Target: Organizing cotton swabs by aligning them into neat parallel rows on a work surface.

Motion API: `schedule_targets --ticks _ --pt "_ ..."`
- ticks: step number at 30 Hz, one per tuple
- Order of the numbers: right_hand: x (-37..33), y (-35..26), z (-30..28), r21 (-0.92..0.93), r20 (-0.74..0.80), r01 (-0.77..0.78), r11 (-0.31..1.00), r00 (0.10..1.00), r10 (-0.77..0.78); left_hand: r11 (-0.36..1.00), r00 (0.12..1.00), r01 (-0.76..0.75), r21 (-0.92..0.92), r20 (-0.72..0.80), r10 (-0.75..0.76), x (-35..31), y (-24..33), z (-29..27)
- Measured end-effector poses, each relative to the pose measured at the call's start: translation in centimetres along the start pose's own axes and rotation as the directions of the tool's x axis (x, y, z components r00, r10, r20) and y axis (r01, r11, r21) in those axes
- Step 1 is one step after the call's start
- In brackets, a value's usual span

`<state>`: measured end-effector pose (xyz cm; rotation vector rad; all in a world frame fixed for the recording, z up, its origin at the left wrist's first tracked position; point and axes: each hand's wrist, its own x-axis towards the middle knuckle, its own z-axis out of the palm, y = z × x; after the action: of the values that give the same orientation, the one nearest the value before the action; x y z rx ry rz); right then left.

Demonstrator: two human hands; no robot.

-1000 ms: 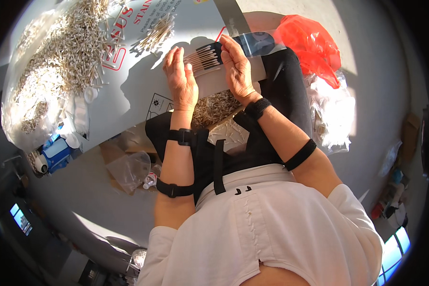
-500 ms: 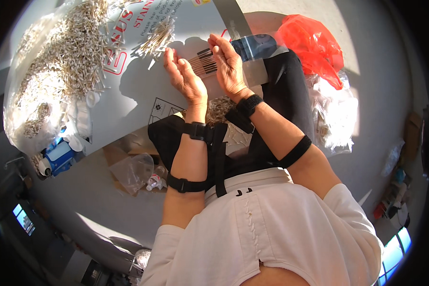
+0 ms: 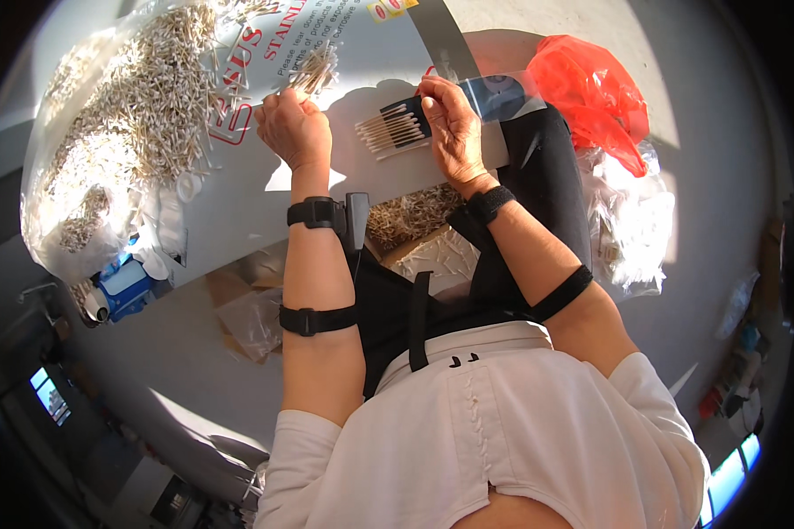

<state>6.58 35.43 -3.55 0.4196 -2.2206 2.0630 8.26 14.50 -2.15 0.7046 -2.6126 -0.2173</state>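
Note:
My left hand (image 3: 295,130) is closed, its curled fingertips at the near end of a loose bunch of cotton swabs (image 3: 318,72). Whether it grips any of them is hidden. To the right, a row of cotton swabs (image 3: 388,130) lies side by side, dark at one stretch where they meet a dark card. My right hand (image 3: 454,132) is bent around the mouth of a flat clear plastic packet (image 3: 501,95) with a dark panel, thumb and forefinger near the row's right end. A big heap of cotton swabs (image 3: 141,97) spills from a clear bag at the left.
The work lies on a grey printed board (image 3: 247,207). A red plastic bag (image 3: 587,97) sits at the right above white plastic packs (image 3: 631,216). A blue-and-white object (image 3: 125,286) stands at the left edge. Below the board is a box of swabs (image 3: 415,216).
My left hand has left the row of swabs, moved left and closed at the loose bunch. My right hand has shifted slightly right. The whole view has shifted a little.

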Motion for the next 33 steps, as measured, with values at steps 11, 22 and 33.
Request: schedule_targets --ticks 11,22,33 --pt "0.2 0.4 -0.1 -0.023 -0.012 0.035 0.999 0.999 -0.035 0.947 0.991 -0.078 -0.313 0.081 0.108 -2.7 2.0 -0.5" --pt "0.2 0.2 -0.1 -0.024 -0.019 0.038 0.999 0.999 -0.038 0.885 0.992 -0.128 -0.449 -0.058 0.114 4.7 1.0 0.4" --pt "0.3 1.0 -0.4 0.225 0.040 -0.148 0.963 0.989 0.143 0.400 0.647 0.596 -0.697 0.711 0.275 -3.0 1.9 -7.0"
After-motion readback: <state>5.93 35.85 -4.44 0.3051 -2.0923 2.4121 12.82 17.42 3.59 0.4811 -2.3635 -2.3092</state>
